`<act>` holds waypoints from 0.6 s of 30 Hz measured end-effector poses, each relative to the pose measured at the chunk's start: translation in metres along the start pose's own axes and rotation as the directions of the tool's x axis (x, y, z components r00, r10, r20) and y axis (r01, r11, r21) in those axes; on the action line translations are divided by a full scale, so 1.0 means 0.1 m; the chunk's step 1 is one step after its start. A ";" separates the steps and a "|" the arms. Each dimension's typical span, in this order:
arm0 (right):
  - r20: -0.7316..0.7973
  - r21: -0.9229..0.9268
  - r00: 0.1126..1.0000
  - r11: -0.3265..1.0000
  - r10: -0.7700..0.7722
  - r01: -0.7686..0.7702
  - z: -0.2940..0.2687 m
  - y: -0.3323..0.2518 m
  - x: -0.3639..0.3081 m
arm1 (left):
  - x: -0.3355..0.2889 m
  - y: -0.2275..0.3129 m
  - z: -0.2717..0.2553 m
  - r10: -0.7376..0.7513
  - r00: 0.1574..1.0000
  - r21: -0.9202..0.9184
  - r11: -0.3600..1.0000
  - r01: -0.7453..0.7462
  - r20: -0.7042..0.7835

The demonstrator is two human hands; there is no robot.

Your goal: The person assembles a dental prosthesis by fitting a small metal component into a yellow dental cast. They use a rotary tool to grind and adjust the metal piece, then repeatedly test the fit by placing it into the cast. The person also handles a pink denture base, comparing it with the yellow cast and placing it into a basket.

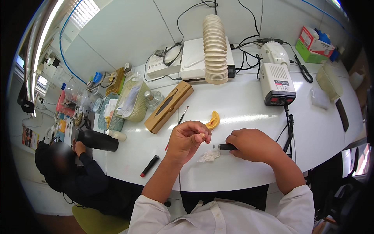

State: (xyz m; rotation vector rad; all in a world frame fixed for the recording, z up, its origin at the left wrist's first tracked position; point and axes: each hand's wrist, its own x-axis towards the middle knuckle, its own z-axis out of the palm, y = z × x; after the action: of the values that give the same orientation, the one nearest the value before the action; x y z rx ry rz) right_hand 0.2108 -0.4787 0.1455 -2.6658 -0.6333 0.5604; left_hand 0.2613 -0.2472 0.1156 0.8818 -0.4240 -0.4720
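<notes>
The left hand [189, 137] is curled up, and its fingertips pinch a tiny pale piece [201, 135] just above the desk [241, 109]. The piece looks hard and very light, like a little tooth shape, so it could slip out or chip if it is squeezed wrong. It is best held by its sides, the way the fingertips hold it now. The right hand [253, 145] is closed around a thin dark tool [224, 146] with a small metal tip that points at the piece. The tool looks stiff and a bit heavy, and a black cord [289, 130] runs from near it to a white box [276, 84]. A crumpled white tissue [209, 156] lies under the two hands, and a yellow curved mold [213, 120] sits just behind the left hand. The desk is white, smooth and shiny, so small things could slide on it. A wooden box [168, 107], a big ribbed hose [215, 48], a red and black pen [150, 165] and a thin brush [183, 115] are on it too. Another person in dark clothes [78, 171] sits at the left end of the desk. The room is bright.
</notes>
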 end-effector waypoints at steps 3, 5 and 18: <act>-0.082 0.178 0.996 0.983 0.046 -0.031 -0.12 0.05 -0.04 | -0.01 0.04 0.01 0.042 0.999 0.030 0.999 -0.043 0.021; -0.150 0.291 0.986 0.956 0.078 -0.031 -0.22 0.03 -0.08 | -0.01 0.08 0.01 0.050 0.998 0.052 0.997 -0.052 0.029; -0.715 -0.060 0.661 0.962 -0.227 0.265 0.01 -0.12 0.01 | -0.10 0.00 0.13 -0.037 0.999 0.208 0.978 0.032 0.021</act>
State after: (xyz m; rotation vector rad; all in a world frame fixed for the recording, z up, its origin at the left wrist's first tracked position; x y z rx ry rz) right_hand 0.2065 -0.4682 0.1489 -2.3918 -0.6888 -0.5402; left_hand 0.2464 -0.2499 0.1208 1.0876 -0.4873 -0.4761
